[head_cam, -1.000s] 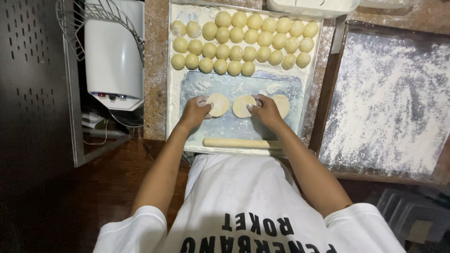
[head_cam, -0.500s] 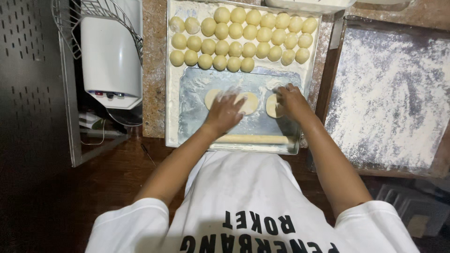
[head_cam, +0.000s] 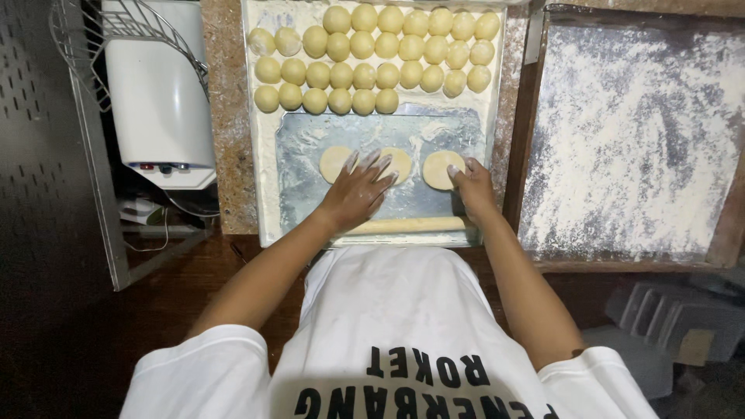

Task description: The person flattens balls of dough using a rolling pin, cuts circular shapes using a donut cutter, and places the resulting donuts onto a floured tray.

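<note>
On the floured tray, below rows of dough balls, the left hand presses open fingers flat onto two dough discs, flattening them, while the right hand pinches a third disc.

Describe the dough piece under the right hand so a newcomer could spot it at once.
Find the floured metal tray in the middle, with rows of round dough balls along its far end. On its bare patch lie flattened discs; the flat disc farthest right, touched by the right hand, is the one, lying apart from the others.
</note>
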